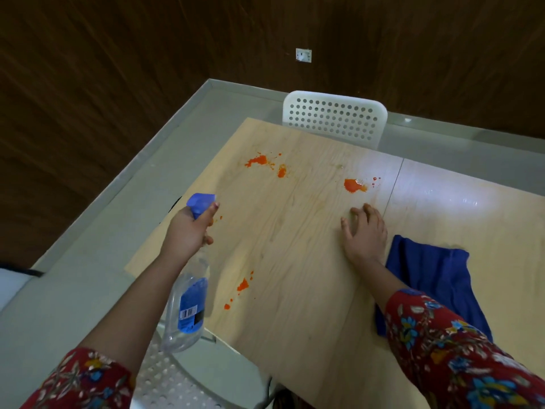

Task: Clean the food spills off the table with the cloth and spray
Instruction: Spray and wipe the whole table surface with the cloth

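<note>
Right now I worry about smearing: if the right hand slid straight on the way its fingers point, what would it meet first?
Most likely the wet orange food spill just ahead. The right hand rests open on the pale wooden table, and only bare tabletop seems to lie between them.

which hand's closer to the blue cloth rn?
Right. The right hand rests on the table just left of the blue cloth; the left hand grips the spray bottle at the left edge.

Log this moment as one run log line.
left hand: grips spray bottle | right hand: open, resting on table | blue cloth: on table, not held | orange spills: several patches, unwiped
</note>
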